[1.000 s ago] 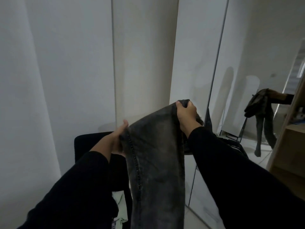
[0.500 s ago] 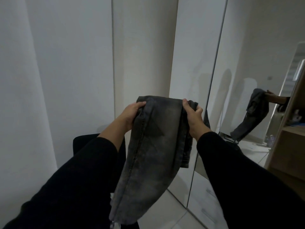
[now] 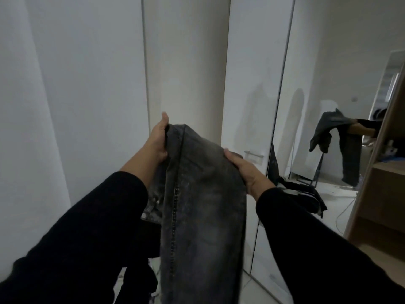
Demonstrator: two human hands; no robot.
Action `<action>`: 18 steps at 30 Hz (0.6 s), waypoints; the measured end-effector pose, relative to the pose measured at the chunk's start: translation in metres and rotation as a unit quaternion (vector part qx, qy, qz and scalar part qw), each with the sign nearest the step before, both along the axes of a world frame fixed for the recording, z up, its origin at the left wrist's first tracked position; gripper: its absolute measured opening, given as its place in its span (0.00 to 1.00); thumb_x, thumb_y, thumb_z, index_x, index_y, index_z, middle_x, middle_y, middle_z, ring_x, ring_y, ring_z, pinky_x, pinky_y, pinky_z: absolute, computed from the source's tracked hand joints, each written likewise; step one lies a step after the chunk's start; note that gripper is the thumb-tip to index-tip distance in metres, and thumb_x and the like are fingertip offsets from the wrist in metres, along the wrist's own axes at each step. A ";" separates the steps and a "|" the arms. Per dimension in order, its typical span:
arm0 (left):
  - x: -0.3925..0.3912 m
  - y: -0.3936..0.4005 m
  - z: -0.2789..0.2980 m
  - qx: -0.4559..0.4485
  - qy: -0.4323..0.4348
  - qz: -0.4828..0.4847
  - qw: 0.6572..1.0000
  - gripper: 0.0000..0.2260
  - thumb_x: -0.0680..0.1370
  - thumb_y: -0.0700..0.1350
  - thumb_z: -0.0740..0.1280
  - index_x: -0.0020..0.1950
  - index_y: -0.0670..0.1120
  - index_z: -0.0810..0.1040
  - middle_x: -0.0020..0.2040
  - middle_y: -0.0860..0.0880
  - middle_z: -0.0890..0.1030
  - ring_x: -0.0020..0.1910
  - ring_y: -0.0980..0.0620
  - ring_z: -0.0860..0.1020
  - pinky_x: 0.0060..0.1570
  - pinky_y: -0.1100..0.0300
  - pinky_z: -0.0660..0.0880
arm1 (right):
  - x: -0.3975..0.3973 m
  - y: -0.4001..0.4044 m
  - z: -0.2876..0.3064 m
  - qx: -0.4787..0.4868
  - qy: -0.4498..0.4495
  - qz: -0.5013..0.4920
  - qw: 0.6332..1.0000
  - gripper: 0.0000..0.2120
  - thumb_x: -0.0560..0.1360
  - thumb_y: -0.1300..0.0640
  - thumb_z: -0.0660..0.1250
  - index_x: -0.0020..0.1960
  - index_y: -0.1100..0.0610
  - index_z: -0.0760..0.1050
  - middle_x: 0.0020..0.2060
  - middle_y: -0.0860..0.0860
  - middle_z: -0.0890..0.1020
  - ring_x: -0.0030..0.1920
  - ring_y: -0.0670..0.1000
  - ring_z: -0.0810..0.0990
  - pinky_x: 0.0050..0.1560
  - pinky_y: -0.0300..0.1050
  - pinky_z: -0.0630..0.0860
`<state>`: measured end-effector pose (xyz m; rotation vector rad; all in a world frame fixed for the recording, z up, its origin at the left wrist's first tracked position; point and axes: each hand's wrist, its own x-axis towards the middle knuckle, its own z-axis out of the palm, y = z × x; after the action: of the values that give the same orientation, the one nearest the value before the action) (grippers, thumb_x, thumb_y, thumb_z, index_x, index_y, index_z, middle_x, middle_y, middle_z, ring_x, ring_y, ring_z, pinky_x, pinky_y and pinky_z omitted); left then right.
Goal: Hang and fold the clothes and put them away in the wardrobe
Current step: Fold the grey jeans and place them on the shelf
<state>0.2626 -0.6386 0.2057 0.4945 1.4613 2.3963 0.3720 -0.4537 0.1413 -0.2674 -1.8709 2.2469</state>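
Jeans [image 3: 203, 211], one pair, faded grey-black denim, doubled over and held up at chest height in front of the closed white wardrobe doors [image 3: 184, 69]. We grip them at both sides of the upper fold: our left hand [image 3: 158, 140] clasps the seam edge, thumb raised over the top, fingers behind the cloth; our right hand [image 3: 245, 170] holds the opposite edge lower down, fingers curled under it. The legs hang straight down between our black sleeves and run out of the bottom of the view.

Step in hand, as we judge it: folding the jeans in the air, with the legs laid together and the waist end tucked behind on the left, where rivets show. The next move calls for bringing the hanging length up to halve it again, keeping the edges matched, then carrying the bundle to a shelf.

Other items noted:
- Mirror door [image 3: 328, 106], to the right, showing our reflection with the jeans.
- Dark clothes in a heap [image 3: 302, 194] on the floor by the mirror, waiting their turn.
- Wooden shelving [image 3: 385, 194] at far right, open, with something small on it; we cannot make out what.
- Dark shape below our left arm, possibly a chair with more garments.

In the way: the heap on the floor lies between us and the shelving.
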 end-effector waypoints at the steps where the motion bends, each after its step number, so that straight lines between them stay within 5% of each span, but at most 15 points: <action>1: -0.001 -0.002 -0.004 -0.006 0.003 -0.010 1.000 0.28 0.78 0.64 0.54 0.50 0.40 0.78 0.44 0.41 0.84 0.45 0.44 0.82 0.47 0.52 0.77 | -0.005 -0.002 0.008 0.004 0.014 -0.012 1.000 0.41 0.57 0.37 0.76 0.61 0.62 0.76 0.55 0.59 0.82 0.56 0.59 0.80 0.62 0.51 0.75; 3: -0.002 -0.005 -0.018 -0.043 0.008 -0.016 0.999 0.30 0.77 0.67 0.53 0.47 0.43 0.79 0.46 0.43 0.83 0.44 0.45 0.81 0.46 0.54 0.76 | -0.011 -0.010 0.022 0.006 0.030 -0.015 0.999 0.43 0.57 0.36 0.76 0.62 0.63 0.75 0.54 0.60 0.82 0.55 0.60 0.81 0.60 0.52 0.76; 7: -0.011 -0.012 -0.059 -0.106 -0.038 -0.064 0.992 0.30 0.75 0.71 0.50 0.52 0.48 0.79 0.56 0.45 0.79 0.53 0.43 0.77 0.56 0.51 0.72 | -0.023 -0.029 0.042 0.076 0.039 -0.017 0.996 0.28 0.73 0.41 0.66 0.60 0.64 0.74 0.47 0.56 0.81 0.48 0.55 0.79 0.48 0.45 0.77; 10: -0.014 -0.021 -0.086 -0.156 -0.075 -0.143 0.975 0.33 0.70 0.72 0.58 0.62 0.50 0.76 0.62 0.42 0.76 0.62 0.38 0.73 0.62 0.41 0.69 | -0.031 -0.030 0.047 0.097 0.041 -0.037 0.994 0.29 0.75 0.41 0.65 0.63 0.64 0.72 0.48 0.55 0.79 0.49 0.55 0.77 0.55 0.47 0.75; 15: -0.007 -0.019 -0.097 -0.224 -0.024 -0.197 0.954 0.28 0.70 0.53 0.70 0.67 0.45 0.72 0.64 0.43 0.76 0.63 0.41 0.73 0.60 0.41 0.71 | -0.033 -0.011 0.044 0.021 0.034 -0.091 0.995 0.36 0.70 0.37 0.69 0.64 0.65 0.70 0.57 0.56 0.78 0.55 0.58 0.77 0.63 0.51 0.73; 18: -0.007 -0.003 -0.079 -0.153 -0.012 -0.115 0.982 0.21 0.76 0.47 0.67 0.66 0.38 0.73 0.63 0.40 0.77 0.60 0.43 0.76 0.60 0.48 0.73 | -0.023 0.000 0.043 -0.038 0.025 -0.067 0.997 0.28 0.69 0.37 0.70 0.54 0.61 0.79 0.50 0.58 0.83 0.50 0.59 0.81 0.54 0.50 0.79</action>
<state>0.2557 -0.6418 0.1267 0.5251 1.6261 1.9518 0.3486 -0.4534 0.1847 -0.3347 -1.6936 2.2165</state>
